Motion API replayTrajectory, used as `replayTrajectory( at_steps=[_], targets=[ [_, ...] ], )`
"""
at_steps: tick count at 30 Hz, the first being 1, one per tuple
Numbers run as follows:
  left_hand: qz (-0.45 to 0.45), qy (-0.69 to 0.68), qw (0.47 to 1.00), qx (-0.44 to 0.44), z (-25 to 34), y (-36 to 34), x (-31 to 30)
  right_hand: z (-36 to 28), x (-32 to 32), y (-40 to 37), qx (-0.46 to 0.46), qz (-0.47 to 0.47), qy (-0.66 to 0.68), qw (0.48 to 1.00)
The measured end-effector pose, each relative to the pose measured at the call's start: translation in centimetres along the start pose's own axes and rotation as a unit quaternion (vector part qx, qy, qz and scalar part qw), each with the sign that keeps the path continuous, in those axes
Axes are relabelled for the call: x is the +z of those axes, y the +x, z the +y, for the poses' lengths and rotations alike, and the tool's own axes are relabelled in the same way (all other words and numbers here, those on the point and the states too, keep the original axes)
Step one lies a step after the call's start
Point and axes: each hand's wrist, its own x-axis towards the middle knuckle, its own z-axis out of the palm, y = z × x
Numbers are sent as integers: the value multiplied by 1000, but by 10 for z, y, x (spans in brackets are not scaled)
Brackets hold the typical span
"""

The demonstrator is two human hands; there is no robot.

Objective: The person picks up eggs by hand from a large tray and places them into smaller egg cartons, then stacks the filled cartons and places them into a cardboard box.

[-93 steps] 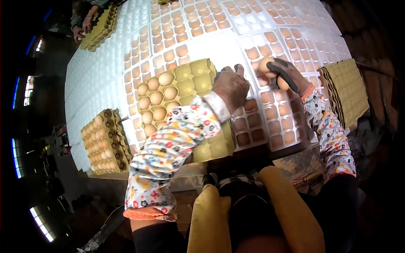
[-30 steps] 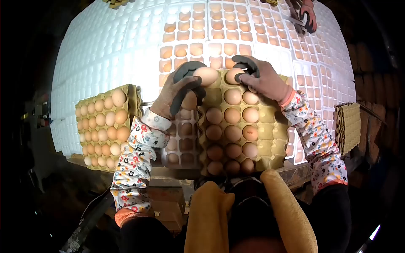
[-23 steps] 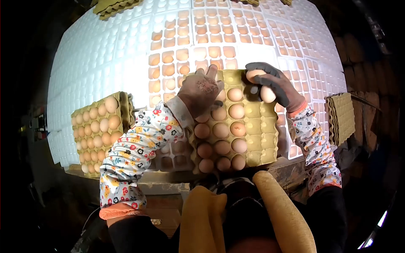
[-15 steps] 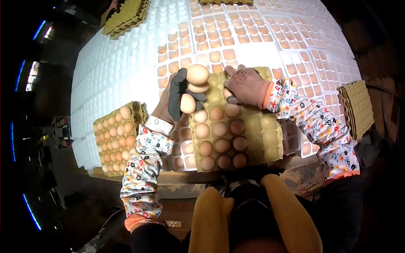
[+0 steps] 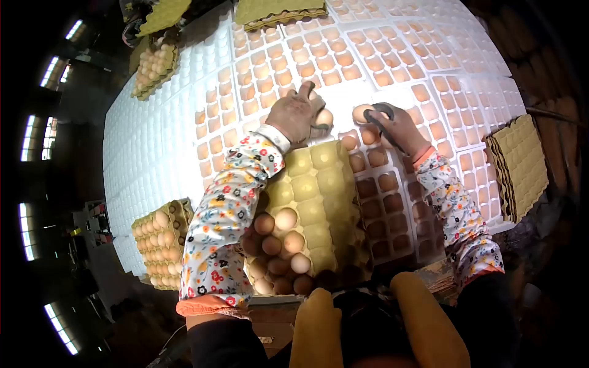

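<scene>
Wearing a dark-palmed glove, my left hand [image 5: 297,116] is above the back edge of the yellow egg tray [image 5: 316,202], its fingers round an egg [image 5: 324,118]. My right hand [image 5: 399,127], gloved too, pinches an egg [image 5: 362,114] over the white plastic trays. Below it, brown eggs [image 5: 370,135] sit in white tray cells. The yellow tray's right part holds no eggs, while several eggs [image 5: 286,219] lie on its left part, partly behind my left sleeve.
White trays of eggs [image 5: 316,52] spread over the table. A filled yellow tray [image 5: 156,236] stands at the left edge. Stacked yellow trays are at the right [image 5: 518,168] and the back [image 5: 279,12]. At the upper left, a person's sleeve shows beside another egg tray [image 5: 153,69].
My hands have moved off the yellow tray's eggs, the right one toward the white trays. The view has shifted, and the yellow tray appears lower. Another egg tray now shows at the upper left.
</scene>
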Motion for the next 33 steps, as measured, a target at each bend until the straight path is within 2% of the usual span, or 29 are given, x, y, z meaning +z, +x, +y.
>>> replayTrajectory(
  at_steps=[1,2,3,5,7,8,9,10,11,13,14,15,16,17,19,20,21,23,24,25,27,29,31,32,33],
  targets=[
    [-84,62,994,17,1,18,12,6,13,15,-47,29,-103,993],
    [-139,74,986,50,-7,32,29,-3,24,26,6,6,-181,983],
    [-193,46,978,69,-12,44,30,3,32,39,-21,-40,-258,965],
    [-232,-6,972,38,-21,63,37,19,39,51,1,-43,-271,962],
    [-53,-157,986,-5,-24,71,41,23,24,62,-20,59,-163,985],
    [48,-227,972,-34,-21,82,54,46,24,76,-9,127,-18,992],
    [149,-293,942,-64,-16,97,66,59,21,91,69,110,304,944],
    [169,-318,930,-74,-8,115,75,65,14,98,87,82,397,910],
    [166,-254,951,-56,-4,119,84,68,9,102,100,55,484,867],
    [169,-123,978,-26,4,122,90,40,33,107,71,192,263,943],
    [87,-299,949,-55,-6,118,81,59,50,119,-49,227,90,969],
    [5,-463,882,-88,-21,103,57,57,53,120,-125,199,-128,964],
    [38,-483,868,-111,-33,76,44,58,59,117,-144,186,-246,940],
    [50,-411,902,-121,-44,41,23,62,68,111,-168,167,-352,905],
    [94,-346,922,-145,-61,-48,-7,78,69,124,-135,174,-244,944],
    [119,-392,893,-184,-60,-98,-19,61,61,113,-45,155,-64,985],
    [147,-438,861,-213,-55,-143,-27,32,49,99,59,131,108,984],
    [159,-444,841,-266,-26,-228,-29,-17,39,46,-10,69,169,983],
    [121,-355,896,-237,-12,-256,-30,-41,45,19,-47,3,187,981],
    [82,-334,909,-237,-4,-273,-20,-71,57,-7,-81,-61,199,975],
    [85,-291,933,-194,11,-282,-2,-125,77,-46,-168,-249,49,953],
    [66,-242,946,-206,6,-274,24,-144,118,-70,-295,-231,-95,922],
    [55,-267,941,-203,-9,-272,27,-144,142,-77,-254,-268,-233,900],
    [84,-299,932,-187,-14,-277,32,-149,142,-75,-233,-290,-238,897],
    [47,-393,886,-241,-12,-281,16,-153,140,-81,-208,-286,-236,905]
  ],
)
